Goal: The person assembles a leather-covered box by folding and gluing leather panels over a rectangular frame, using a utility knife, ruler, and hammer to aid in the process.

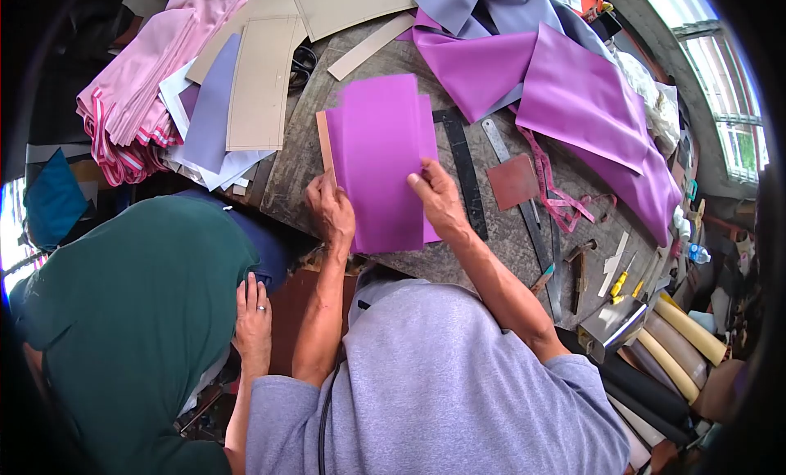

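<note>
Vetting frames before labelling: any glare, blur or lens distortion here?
Head view: wide-lens bowing, black corners, window blown out upper right. Head view: bright patch on the metal box, faint sheen on the held purple sheets. Head view: sheets' top edge looks slightly smeared, probably motion; tabletop fairly evenly lit, no hard shadows across it.

Worn wooden worktable [372, 58], surface scuffed. Bright slatted window [729, 90] at right, daylight through it, greenery outside. Pale frame [697, 82] beside the panes. Reddish-brown floor patch [291, 311] below table. Far left: second bright opening [11, 221].
</note>
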The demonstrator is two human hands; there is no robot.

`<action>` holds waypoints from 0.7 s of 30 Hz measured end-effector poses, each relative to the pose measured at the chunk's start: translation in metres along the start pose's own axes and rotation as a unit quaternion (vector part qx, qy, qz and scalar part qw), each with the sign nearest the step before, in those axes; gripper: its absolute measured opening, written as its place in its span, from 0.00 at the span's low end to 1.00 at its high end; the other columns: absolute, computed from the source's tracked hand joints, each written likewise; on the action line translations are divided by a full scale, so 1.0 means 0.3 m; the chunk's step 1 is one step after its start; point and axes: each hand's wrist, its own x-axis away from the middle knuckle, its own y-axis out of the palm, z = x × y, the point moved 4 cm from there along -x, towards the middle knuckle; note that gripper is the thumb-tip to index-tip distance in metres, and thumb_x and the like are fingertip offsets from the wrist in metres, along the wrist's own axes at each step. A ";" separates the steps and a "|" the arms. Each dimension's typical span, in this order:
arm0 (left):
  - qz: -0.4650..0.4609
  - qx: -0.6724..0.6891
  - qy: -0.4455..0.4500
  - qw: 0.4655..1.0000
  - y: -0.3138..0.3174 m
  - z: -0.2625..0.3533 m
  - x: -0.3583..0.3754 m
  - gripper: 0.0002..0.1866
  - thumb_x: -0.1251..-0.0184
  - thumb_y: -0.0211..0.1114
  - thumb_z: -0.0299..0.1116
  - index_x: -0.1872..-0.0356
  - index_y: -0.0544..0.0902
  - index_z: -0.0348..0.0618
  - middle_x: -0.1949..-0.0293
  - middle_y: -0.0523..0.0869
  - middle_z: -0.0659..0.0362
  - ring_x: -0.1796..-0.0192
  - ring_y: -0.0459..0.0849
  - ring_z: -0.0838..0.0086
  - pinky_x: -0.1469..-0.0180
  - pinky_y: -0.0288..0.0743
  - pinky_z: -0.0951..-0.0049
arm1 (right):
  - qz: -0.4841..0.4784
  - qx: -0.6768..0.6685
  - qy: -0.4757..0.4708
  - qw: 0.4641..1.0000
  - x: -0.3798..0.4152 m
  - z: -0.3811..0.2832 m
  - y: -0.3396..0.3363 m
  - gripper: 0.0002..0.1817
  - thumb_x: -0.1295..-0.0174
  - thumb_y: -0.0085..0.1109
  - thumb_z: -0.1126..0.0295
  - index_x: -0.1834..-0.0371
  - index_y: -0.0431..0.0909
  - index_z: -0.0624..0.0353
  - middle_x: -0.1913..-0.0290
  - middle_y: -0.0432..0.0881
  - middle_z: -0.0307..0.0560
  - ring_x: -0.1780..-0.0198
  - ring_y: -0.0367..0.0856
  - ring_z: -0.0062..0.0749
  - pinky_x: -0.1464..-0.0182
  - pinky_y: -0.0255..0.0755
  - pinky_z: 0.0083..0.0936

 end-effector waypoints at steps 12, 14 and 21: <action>-0.040 -0.015 -0.091 0.995 0.068 -0.145 -0.049 0.25 0.40 0.71 0.25 0.40 0.79 0.36 0.51 0.78 0.47 0.50 0.80 0.55 0.47 0.76 0.58 | -0.009 -0.034 0.016 0.999 0.046 0.077 -0.028 0.20 0.23 0.55 0.72 0.31 0.71 0.66 0.45 0.83 0.48 0.43 0.80 0.27 0.40 0.74 0.25; -0.033 0.045 -0.120 0.991 0.097 -0.294 -0.072 0.22 0.40 0.71 0.23 0.43 0.82 0.33 0.57 0.79 0.52 0.60 0.83 0.65 0.57 0.79 0.65 | -0.023 -0.057 0.030 0.998 0.001 0.133 0.010 0.20 0.24 0.56 0.71 0.32 0.72 0.66 0.46 0.84 0.48 0.45 0.81 0.28 0.42 0.75 0.26; 0.044 0.071 -0.118 0.989 -0.073 -0.285 -0.072 0.17 0.37 0.69 0.24 0.47 0.82 0.32 0.61 0.85 0.55 0.63 0.85 0.72 0.60 0.81 0.70 | 0.006 0.134 0.039 0.990 -0.106 0.220 0.077 0.20 0.31 0.63 0.71 0.39 0.77 0.66 0.54 0.86 0.55 0.52 0.85 0.34 0.48 0.77 0.30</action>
